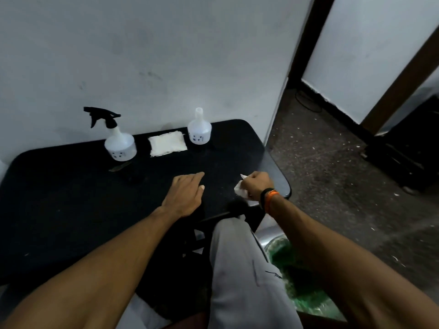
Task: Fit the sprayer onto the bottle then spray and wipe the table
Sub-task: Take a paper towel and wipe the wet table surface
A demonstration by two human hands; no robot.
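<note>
White crumpled tissue gripped in right hand at surface near-right edge | left hand open, flat beside it | sprayer bottle upright, far-left of tissue, nearer left hand

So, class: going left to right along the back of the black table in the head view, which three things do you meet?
White plastic bottle with black trigger sprayer → folded white cloth → white plastic bottle with open neck, no sprayer.
</note>
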